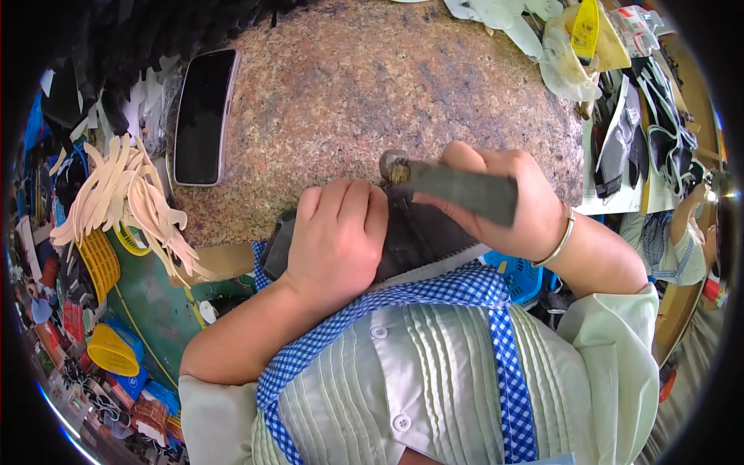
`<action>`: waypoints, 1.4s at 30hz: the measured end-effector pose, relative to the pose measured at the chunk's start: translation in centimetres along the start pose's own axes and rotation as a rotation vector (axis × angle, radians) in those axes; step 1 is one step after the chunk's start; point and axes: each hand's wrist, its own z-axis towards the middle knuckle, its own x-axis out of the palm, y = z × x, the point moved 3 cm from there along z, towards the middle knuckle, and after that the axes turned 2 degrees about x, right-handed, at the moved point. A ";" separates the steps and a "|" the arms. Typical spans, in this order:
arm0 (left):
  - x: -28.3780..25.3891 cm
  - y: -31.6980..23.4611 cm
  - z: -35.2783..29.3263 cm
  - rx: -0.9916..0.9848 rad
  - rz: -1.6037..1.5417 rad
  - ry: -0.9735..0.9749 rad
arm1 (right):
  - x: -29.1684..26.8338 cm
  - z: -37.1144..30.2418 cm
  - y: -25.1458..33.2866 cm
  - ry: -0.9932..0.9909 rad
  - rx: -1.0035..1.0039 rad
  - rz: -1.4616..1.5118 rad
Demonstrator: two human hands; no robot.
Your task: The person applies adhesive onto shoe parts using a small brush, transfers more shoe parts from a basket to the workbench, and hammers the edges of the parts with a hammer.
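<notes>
My right hand (535,198) is closed around a dark hammer (469,190), slightly smeared by motion. The hammer's rounded end and a patch of worn, fibrous brown material sit just above the stone slab (341,93), near its front edge. Below it lies a black leather-like piece (407,232) with a pale grey edge, partly over the slab's edge and against my apron. My left hand (337,232) presses on this piece with bent fingers close together, left of the hammer. The fingertips and whatever lies under them are hidden.
A phone (205,116) lies at the slab's left side. Beside it hangs a bundle of beige strips (128,198), with yellow baskets (116,349) lower down. Translucent pieces and a yellow-bladed item (585,31) are at the far right. Black cut pieces (616,139) lie beyond the slab.
</notes>
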 end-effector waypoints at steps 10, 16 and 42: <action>0.0 3.1 -0.2 -0.108 -0.351 -0.043 | -0.7 1.1 0.4 -0.019 -0.054 -0.054; 0.3 2.6 -0.9 0.069 -0.283 -0.069 | -1.1 2.4 1.3 0.176 -0.080 -0.024; 0.4 2.9 -2.6 0.109 -0.258 -0.244 | 0.1 3.0 2.2 0.234 -0.129 -0.078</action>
